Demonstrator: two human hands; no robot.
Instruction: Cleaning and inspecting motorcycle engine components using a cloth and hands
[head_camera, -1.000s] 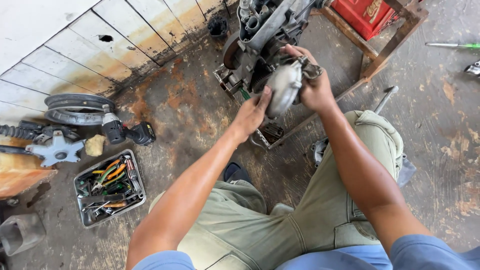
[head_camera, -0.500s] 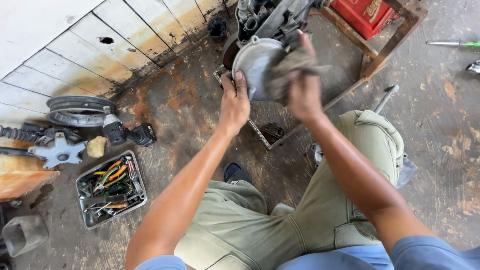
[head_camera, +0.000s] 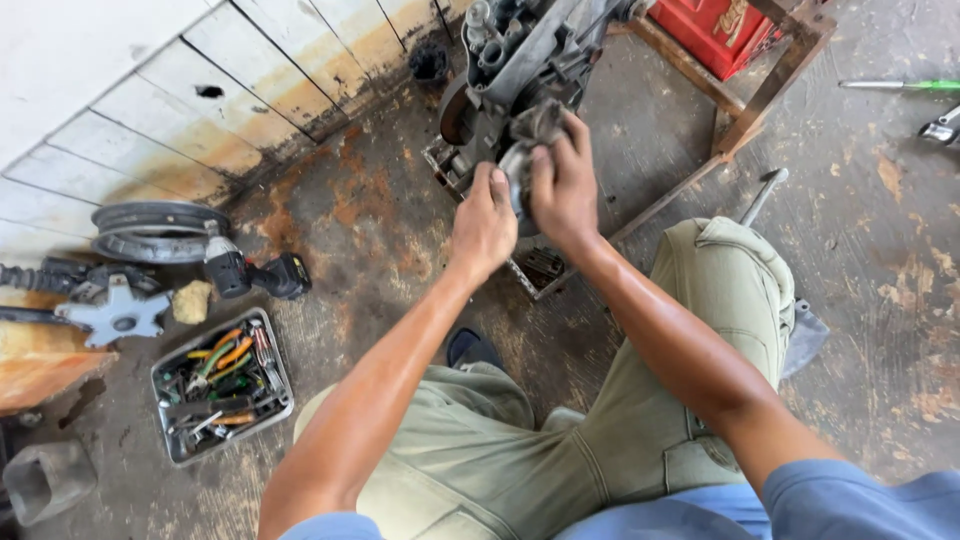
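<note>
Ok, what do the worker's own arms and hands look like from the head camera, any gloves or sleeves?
Both hands are bare: no gloves, rings or watch show on the left hand or the right hand. The forearms are uncovered up to short blue sleeves at the bottom edge of the view. Below them, the person wears olive-green trousers with seamed pockets.

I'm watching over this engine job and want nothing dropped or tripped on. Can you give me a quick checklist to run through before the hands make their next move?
1. Left hand on the round metal part: ok, it touches the edge.
2. Right hand gripping the grey rag against the part: ok.
3. Engine seated firmly in its metal frame: cannot tell.
4. Tool tray within reach: ok, on the floor to the left.
5. Cordless driver clear of the legs: ok.
6. Screwdriver lying loose on the floor: not ok.
</note>
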